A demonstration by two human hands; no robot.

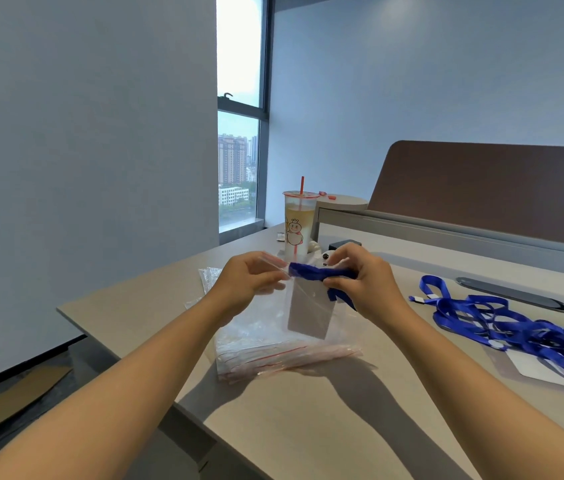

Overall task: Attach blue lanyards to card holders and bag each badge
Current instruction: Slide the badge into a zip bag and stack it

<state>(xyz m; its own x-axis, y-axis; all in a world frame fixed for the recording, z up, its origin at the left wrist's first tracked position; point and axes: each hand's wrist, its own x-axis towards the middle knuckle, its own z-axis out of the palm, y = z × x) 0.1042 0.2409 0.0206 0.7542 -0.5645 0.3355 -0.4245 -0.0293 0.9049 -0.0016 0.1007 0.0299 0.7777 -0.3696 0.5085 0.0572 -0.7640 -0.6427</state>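
A clear zip bag (303, 329) hangs in the air above the desk, with a grey card holder (308, 313) partly inside it. My left hand (245, 285) pinches the bag's top left edge. My right hand (367, 282) grips a bunched blue lanyard (311, 273) at the bag's mouth, with the strap wrapped around its fingers. A stack of empty clear zip bags (273, 358) with red seal lines lies on the desk right below. A tangled pile of blue lanyards (516, 323) lies to the right, over white card holders (537, 368).
The beige desk (308, 427) has its left edge close to my left forearm. A plastic drink cup (297, 223) with a red straw stands behind my hands. A dark cable port (512, 294) sits in the desk at the right. A brown partition (481, 188) rises behind.
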